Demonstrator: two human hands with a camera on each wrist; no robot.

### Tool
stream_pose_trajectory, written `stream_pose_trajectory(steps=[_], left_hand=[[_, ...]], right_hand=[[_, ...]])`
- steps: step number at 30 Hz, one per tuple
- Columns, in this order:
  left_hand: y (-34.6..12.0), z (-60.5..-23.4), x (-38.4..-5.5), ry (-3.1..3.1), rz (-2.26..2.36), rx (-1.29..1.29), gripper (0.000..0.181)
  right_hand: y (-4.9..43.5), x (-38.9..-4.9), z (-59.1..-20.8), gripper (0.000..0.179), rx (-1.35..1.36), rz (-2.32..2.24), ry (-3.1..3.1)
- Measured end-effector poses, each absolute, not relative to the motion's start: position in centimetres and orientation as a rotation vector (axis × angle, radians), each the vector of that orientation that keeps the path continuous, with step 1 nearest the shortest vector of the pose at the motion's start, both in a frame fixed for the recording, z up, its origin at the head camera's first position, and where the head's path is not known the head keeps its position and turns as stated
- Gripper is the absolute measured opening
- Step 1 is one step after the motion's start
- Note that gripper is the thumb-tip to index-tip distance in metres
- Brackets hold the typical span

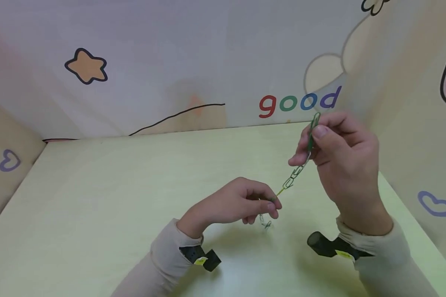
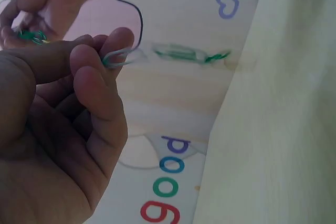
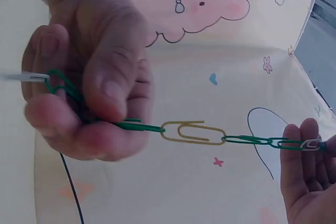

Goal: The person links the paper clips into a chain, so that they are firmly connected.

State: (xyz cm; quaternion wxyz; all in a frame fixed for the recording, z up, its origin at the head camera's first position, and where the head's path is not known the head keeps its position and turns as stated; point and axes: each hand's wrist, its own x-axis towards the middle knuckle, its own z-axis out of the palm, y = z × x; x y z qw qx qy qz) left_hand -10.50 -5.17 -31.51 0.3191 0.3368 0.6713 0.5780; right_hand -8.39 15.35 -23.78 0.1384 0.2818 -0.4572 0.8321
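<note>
A chain of green, yellow and white paper clips (image 1: 292,176) runs slantwise between the two hands. My right hand (image 1: 345,152), the higher one, pinches a green clip (image 1: 315,121) at the upper end between thumb and fingers. Lower and to the left, my left hand (image 1: 241,202) pinches the chain just beside a yellow paper clip (image 3: 193,132). In the right wrist view, a green clip (image 3: 139,126) passes between the left thumb and fingers. Below the left hand dangles the rest of the chain (image 1: 265,225), blurred in the left wrist view.
Both hands are above a pale green tabletop (image 1: 96,198). Patterned walls (image 1: 152,53) stand at its back and sides, with the word "good" (image 1: 301,102) printed on the back one. Each sleeved wrist wears a black strapped device, such as the right-wrist camera (image 1: 323,244).
</note>
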Motion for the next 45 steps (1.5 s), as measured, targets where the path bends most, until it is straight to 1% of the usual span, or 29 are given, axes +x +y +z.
stream_pose_trajectory(steps=[9, 17, 23, 26, 31, 35, 41, 45], left_hand=[[-8.1, -32.5, -12.2, 1.869, 1.519, 0.800, 0.012], [-10.3, -32.9, -13.1, 2.014, 1.495, 0.689, 0.010], [-11.2, -32.3, -13.9, 2.042, 1.562, 0.669, 0.013], [-11.4, -31.8, -14.3, 2.056, 1.606, 0.671, 0.015], [-11.6, -31.4, -14.7, 2.139, 1.705, 0.659, 0.009], [-11.9, -31.1, -14.8, 2.178, 1.799, 0.652, 0.008], [-12.3, -30.8, -15.0, 2.065, 2.006, 0.670, 0.010], [-12.6, -30.8, -15.0, 1.892, 2.224, 0.653, 0.008]], right_hand=[[17.4, -10.0, -22.7, 0.011, 0.697, 2.461, -1.020], [19.3, -11.0, -22.9, 0.010, 0.534, 2.397, -1.036], [20.3, -11.4, -22.8, 0.018, 0.439, 2.299, -1.133], [20.5, -11.5, -23.0, 0.016, 0.445, 2.275, -1.231], [20.4, -11.4, -23.5, 0.009, 0.533, 2.214, -1.437], [20.1, -11.4, -24.0, 0.008, 0.566, 2.117, -1.654], [19.3, -11.3, -24.5, 0.010, 0.475, 1.624, -2.212], [18.5, -11.3, -24.9, 0.008, 0.528, 1.387, -2.451]])
